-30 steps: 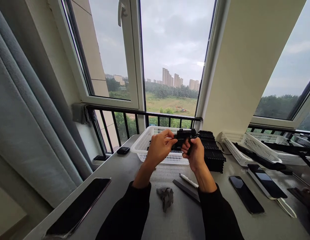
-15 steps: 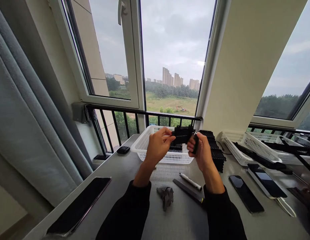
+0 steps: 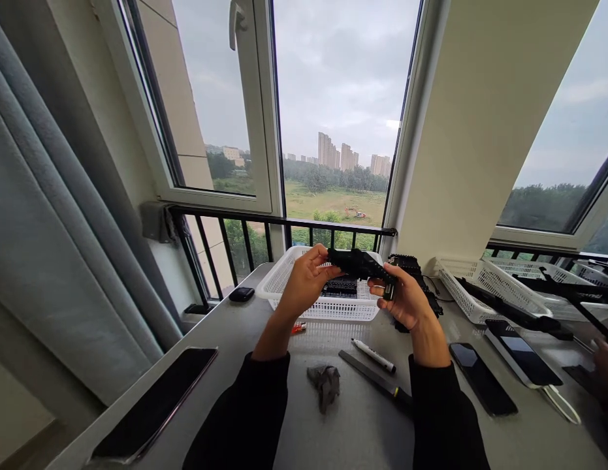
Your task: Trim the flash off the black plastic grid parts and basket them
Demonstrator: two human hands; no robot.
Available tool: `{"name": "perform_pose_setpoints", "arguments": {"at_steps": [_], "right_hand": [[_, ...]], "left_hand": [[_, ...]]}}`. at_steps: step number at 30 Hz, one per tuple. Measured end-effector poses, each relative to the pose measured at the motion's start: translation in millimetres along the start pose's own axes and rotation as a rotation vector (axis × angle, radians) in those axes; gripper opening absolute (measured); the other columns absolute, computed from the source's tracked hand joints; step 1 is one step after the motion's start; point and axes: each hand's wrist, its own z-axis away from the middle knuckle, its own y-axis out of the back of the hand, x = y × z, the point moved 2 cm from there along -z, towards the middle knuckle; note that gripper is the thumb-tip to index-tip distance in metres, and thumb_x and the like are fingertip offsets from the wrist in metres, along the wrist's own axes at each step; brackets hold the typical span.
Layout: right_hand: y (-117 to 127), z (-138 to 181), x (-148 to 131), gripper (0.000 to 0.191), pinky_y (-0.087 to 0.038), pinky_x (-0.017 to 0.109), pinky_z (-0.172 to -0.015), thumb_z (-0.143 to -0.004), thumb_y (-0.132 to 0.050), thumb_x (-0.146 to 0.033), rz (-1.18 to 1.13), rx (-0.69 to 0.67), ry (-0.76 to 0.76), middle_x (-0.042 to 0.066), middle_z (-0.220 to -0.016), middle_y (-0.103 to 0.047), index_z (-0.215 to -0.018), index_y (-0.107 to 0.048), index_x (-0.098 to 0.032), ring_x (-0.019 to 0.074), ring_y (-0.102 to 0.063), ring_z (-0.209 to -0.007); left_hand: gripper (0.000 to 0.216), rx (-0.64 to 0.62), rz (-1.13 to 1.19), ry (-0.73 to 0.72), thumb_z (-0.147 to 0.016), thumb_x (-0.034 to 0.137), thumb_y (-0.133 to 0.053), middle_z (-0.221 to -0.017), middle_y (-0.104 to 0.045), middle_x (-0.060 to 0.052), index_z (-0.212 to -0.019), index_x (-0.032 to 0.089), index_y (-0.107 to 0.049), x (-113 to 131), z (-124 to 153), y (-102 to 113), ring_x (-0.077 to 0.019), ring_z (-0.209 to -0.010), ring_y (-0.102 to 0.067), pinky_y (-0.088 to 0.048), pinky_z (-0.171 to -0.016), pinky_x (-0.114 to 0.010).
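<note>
The black part (image 3: 355,263) was held in the air at twelve o'clock from the person, seen against the white basket (image 3: 343,309). It looked long, dark and uneven along its edges, sloping down towards four o'clock, with a small greenish patch near its lower end. The left hand (image 3: 306,281) was at its nine o'clock, thumb and fingertips pinched tight on that end; the right hand (image 3: 409,297), at its four o'clock, had its fingers curled around the other end. Those fingers covered much of that end, so I couldn't tell whether it was one piece or two. The right hand also hid some of the black stack (image 3: 405,264) behind it. Half a second earlier a broad flat face had shown; now the part was turned to a narrower side, the right hand had shifted outwards, and an orange-red item (image 3: 298,328) showed by the left wrist.
</note>
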Motion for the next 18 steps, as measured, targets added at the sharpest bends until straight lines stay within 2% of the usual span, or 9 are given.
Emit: {"name": "perform_pose_setpoints", "arguments": {"at_steps": [2,4,8,11,14,18], "right_hand": [[0.3,-1.0,-0.6,0.035,-0.044,0.017,-0.036,-0.058,-0.08,-0.02,-0.079,0.058,0.053,-0.004,-0.067,-0.061,-0.081,-0.053,-0.02,0.0105,-0.058,-0.053],[1.8,-3.5,-0.3,0.042,-0.047,0.016,-0.039,-0.053,-0.081,-0.015,-0.105,0.126,0.149,-0.007,-0.067,-0.057,-0.08,-0.049,-0.022,0.009,-0.056,-0.054],[7.5,-10.1,0.7,0.046,-0.052,0.02,-0.051,-0.057,-0.082,-0.028,0.053,0.262,0.474,-0.008,-0.072,-0.051,-0.079,-0.042,-0.024,0.0094,-0.054,-0.064],[12.0,-14.0,1.1,0.045,-0.05,0.021,-0.059,-0.063,-0.078,-0.035,0.233,0.36,0.698,-0.007,-0.075,-0.047,-0.077,-0.036,-0.025,0.0094,-0.051,-0.068],[14.4,-16.0,2.2,0.044,-0.048,0.023,-0.063,-0.066,-0.074,-0.038,0.311,0.408,0.772,-0.005,-0.079,-0.046,-0.078,-0.034,-0.025,0.0103,-0.05,-0.071],[11.8,-14.7,3.0,0.043,-0.046,0.023,-0.063,-0.067,-0.072,-0.038,0.309,0.391,0.77,-0.004,-0.082,-0.046,-0.079,-0.033,-0.025,0.01,-0.047,-0.07]], "left_hand": [[0.034,0.019,-0.007,0.0,-0.067,0.031,-0.08,-0.085,-0.07,-0.002,-0.08,0.019,-0.052,0.0,-1.0,-2.0,-0.0175,-0.083,-0.068,-0.057,-0.079,-0.032],[0.035,0.047,0.007,0.036,-0.068,0.036,-0.08,-0.085,-0.072,-0.003,-0.083,0.019,-0.054,0.4,-2.1,-3.0,-0.0182,-0.081,-0.07,-0.058,-0.074,-0.03],[0.04,0.095,0.104,0.164,-0.073,0.05,-0.074,-0.085,-0.072,-0.005,-0.089,0.017,-0.058,1.0,-2.4,0.1,-0.0181,-0.077,-0.072,-0.058,-0.067,-0.028],[0.043,0.063,0.108,0.238,-0.079,0.05,-0.069,-0.093,-0.073,-0.009,-0.104,0.015,-0.062,-0.3,-0.5,2.4,-0.0189,-0.08,-0.072,-0.06,-0.068,-0.029],[0.047,0.001,0.027,0.279,-0.077,0.04,-0.073,-0.096,-0.074,-0.01,-0.117,0.017,-0.061,-2.1,2.3,1.0,-0.0204,-0.085,-0.072,-0.061,-0.069,-0.03],[0.052,-0.061,-0.034,0.239,-0.074,0.03,-0.076,-0.094,-0.076,-0.01,-0.121,0.015,-0.057,0.4,5.1,-4.7,-0.0225,-0.092,-0.072,-0.061,-0.074,-0.034]]}}
